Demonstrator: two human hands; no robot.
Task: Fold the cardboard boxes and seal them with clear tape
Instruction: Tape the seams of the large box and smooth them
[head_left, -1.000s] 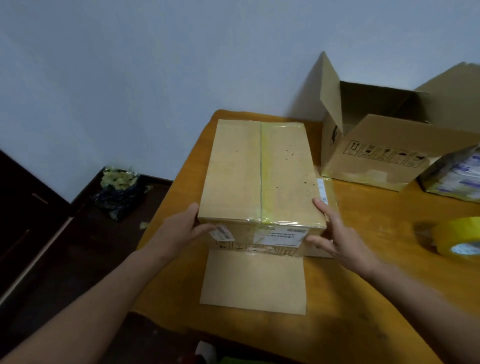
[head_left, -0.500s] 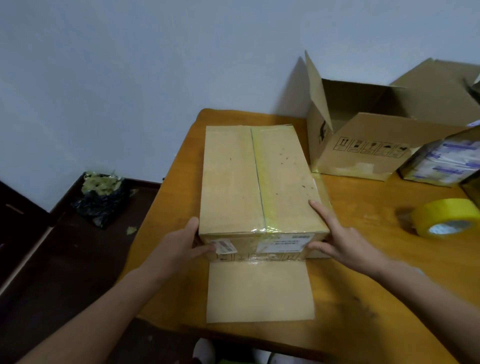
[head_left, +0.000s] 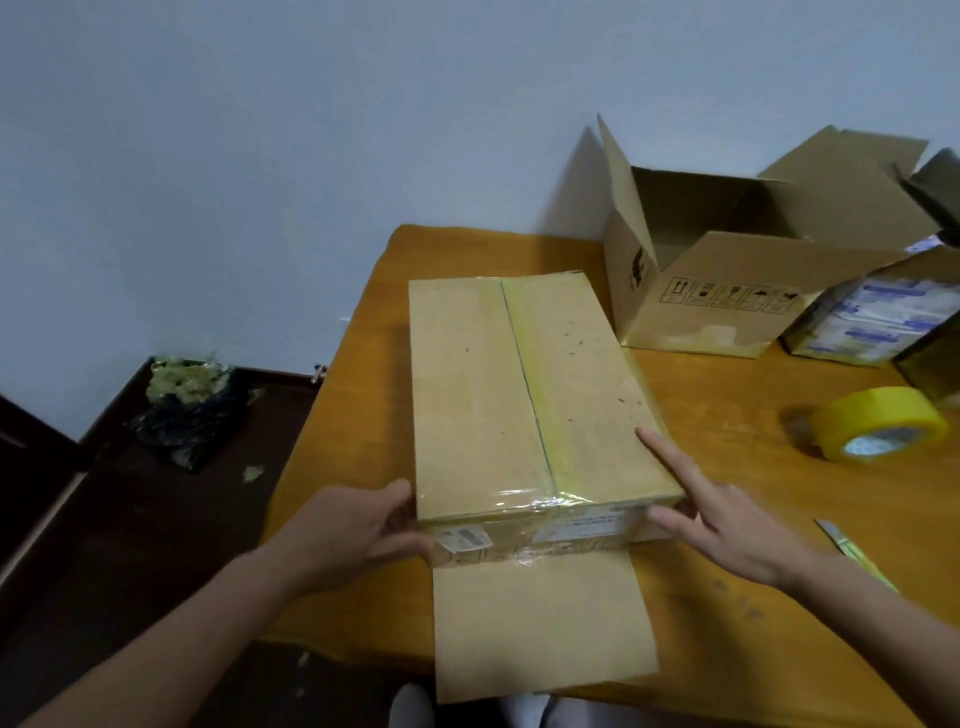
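Cardboard near box (head_left: 519, 389) looks taped shut, left hand (head_left: 353, 530) gripping its corner, right hand (head_left: 727, 530) straight-fingered against it; far box (head_left: 727, 291) unsealed.

Tans and yellows on orange-brown table (head_left: 727, 441).
Between left hand (head_left: 353, 530) and right hand (head_left: 737, 535), tan box (head_left: 467, 389), yellowish seam (head_left: 540, 395); past right hand, yellow tape roll (head_left: 878, 423).

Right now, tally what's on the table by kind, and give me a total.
Plain cardboard boxes: 2 (taped box, open box)
Label-covered package: 1
Tape roll: 1
Cutter: 1
Total: 5, leaving out the cropped dark thing at the far-right edge.
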